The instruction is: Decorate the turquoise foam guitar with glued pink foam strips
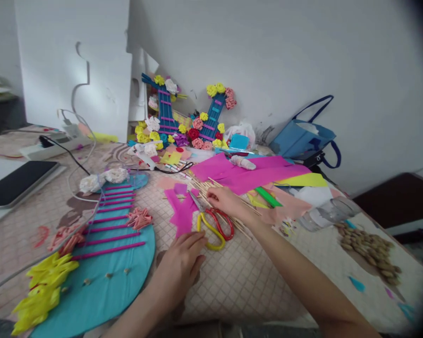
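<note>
My left hand [184, 257] rests palm down on the table, fingers stretched out, their tips beside the yellow handle of the scissors [216, 230]. The scissors have one yellow and one red handle, and their blades lie by magenta paper scraps [183, 211]. Over a loose pile of thin wooden sticks [201, 184], my right hand [225, 199] has its fingers curled together; what they pinch, if anything, is hidden. Left of my hands lies a teal guitar-shaped craft piece [118, 281] with magenta strips across it, and yellow, pink and white crumpled-paper flowers.
Behind the sticks are large magenta paper [264, 171], a white glue gun [144, 156] and two decorated blue pieces [211, 117] near the wall. A clear jar [329, 213] and nutshell-like brown pieces [370, 251] are right. A cable [38, 265] crosses the left side.
</note>
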A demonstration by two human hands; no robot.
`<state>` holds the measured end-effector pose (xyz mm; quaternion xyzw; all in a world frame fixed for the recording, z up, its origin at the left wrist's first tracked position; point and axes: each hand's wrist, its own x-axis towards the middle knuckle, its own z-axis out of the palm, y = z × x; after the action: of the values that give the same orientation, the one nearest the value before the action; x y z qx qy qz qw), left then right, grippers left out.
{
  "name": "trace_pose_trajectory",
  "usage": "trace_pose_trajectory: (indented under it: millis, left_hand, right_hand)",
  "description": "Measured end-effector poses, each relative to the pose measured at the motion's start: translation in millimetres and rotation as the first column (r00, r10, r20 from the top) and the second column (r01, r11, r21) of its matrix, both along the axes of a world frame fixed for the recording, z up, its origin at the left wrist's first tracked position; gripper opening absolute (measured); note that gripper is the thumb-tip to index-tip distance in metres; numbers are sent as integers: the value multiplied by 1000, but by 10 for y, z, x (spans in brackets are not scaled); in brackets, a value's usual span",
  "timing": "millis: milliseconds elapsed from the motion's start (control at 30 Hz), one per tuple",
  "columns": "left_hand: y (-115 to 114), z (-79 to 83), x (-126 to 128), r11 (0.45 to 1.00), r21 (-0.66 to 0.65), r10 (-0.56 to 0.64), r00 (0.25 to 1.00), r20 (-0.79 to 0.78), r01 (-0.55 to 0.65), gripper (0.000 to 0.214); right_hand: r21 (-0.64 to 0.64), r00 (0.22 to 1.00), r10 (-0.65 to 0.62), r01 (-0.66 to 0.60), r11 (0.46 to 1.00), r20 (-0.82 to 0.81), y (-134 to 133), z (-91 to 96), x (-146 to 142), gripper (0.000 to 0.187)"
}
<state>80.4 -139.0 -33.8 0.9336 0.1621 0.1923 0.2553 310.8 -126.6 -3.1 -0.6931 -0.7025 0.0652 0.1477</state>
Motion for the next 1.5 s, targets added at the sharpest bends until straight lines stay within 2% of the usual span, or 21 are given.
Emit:
trace_pose_trajectory:
  millis: [200,333,567,700,800,833,867,900,967,1000,1033,1100,1167,1233,1267,1367,1500]
  left_hand:
    - [-36,23,22,999,-37,-31,999,-10,30,36]
    - [-25,42,9,997,-75,-39,998,-41,36,35]
    - [-40,38,-6,992,-123,-24,1000,-19,22,35]
    - [-29,0,-12,982,-185,-27,999,22,30,36]
    - [-13,-35,11,950,-312,38,987,157,13,41]
    - [-10,-36,33,918,-398,91,972,216,2,44]
    - [-6,-27,65,860,-510,155,950,272,5,48]
    - [-2,-10,105,770,-638,230,920,316,27,51]
    - [16,46,202,513,-850,393,848,356,120,51]
    - [30,78,252,378,-910,477,807,349,170,48]
    - [48,107,298,263,-942,550,769,326,211,43]
    - [91,151,366,87,-955,648,712,271,285,31]
    - [130,174,396,-39,-940,695,685,219,340,16]
    - [153,187,396,-131,-927,716,680,157,353,8]
    - [158,193,391,-167,-925,721,682,123,342,10]
    - [148,214,379,-232,-929,700,713,47,290,18]
    - [105,242,404,-257,-932,629,776,39,256,20]
  right_hand:
    - [-35,994,14,-10,999,109,256,-14,-143,11]
    - [-76,986,7,6,997,167,319,-1,-162,13]
    - [-44,982,-116,124,991,152,57,197,46,26]
    - [3,982,-187,187,982,25,-131,306,267,14]
    - [39,966,-231,237,971,-115,-273,307,297,6]
    - [43,957,-231,242,969,-175,-330,288,253,4]
    - [42,941,-217,235,971,-261,-392,261,179,7]
    - [31,917,-193,217,976,-348,-457,227,79,10]
    - [13,743,-98,142,990,-662,-589,155,-165,16]
    - [-16,665,-74,92,996,-743,-648,125,-286,15]
    - [-22,619,-52,57,998,-784,-699,103,-389,14]
    - [-24,628,-8,-17,1000,-778,-766,91,-494,10]
    - [-17,762,1,-16,1000,-648,-777,115,-433,7]
    - [34,906,-76,99,995,-415,-739,149,-236,9]
    - [58,930,-128,158,986,-346,-708,159,-114,11]
    - [58,947,-205,226,972,-249,-615,141,212,14]
    - [5,955,-243,247,969,-169,-516,25,347,15]
